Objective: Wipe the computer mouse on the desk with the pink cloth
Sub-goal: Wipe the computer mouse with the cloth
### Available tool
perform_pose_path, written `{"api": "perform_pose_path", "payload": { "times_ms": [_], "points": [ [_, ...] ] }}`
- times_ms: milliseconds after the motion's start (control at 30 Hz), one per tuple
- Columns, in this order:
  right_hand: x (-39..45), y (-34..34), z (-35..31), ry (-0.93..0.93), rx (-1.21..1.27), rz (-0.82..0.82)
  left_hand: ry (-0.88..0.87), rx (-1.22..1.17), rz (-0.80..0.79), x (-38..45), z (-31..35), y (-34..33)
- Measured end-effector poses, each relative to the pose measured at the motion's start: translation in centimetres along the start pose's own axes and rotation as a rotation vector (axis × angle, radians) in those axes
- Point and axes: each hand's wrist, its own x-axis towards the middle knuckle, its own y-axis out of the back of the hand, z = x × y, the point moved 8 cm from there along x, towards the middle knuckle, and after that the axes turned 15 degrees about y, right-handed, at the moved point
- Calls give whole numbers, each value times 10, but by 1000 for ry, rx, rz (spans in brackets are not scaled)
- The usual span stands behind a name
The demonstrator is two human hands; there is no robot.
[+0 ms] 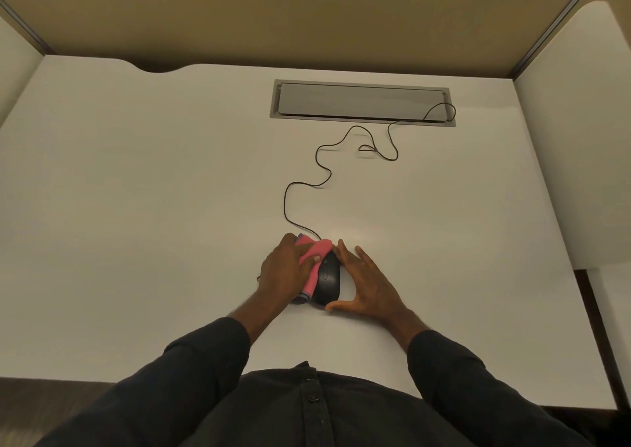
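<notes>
A black mouse (328, 280) sat on the white desk (136, 207), near the front edge and roughly centred before the person. The left hand (286, 272) lay over a pink cloth (312, 262) and pressed it against the mouse's left side and front; its fingers were spread and laid flat on the fabric rather than curled round it, the thumb tip resting on the cloth beside the mouse's top. The cloth was bunched lengthwise, one end reaching past the mouse's nose, the other trailing down by its rear left corner, where a darker purplish edge showed. The right hand (367, 287) braced the mouse from the other side — fingers straight and open along its right flank, thumb stretched out behind its rear, the palm on the desk. Whether the right fingers actually touched the shell or only stood just beside it I could not tell. The mouse's top and scroll wheel were uncovered between the two hands. A thin black cord (307, 183) ran from the mouse's front under the cloth, wandered in loose loops across the desk and ended at the right end of a grey cable hatch (358, 101) set flush in the surface — lid closed. Both forearms wore dark sleeves (211, 351). Tan partition panels (273, 13) stood behind the desk.
</notes>
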Motion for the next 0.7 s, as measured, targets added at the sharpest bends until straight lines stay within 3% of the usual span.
{"api": "perform_pose_path", "payload": {
  "times_ms": [700],
  "points": [
    [1,3,-4,36,-24,16,-73,-26,-30,-51,-26,-6]
  ]
}}
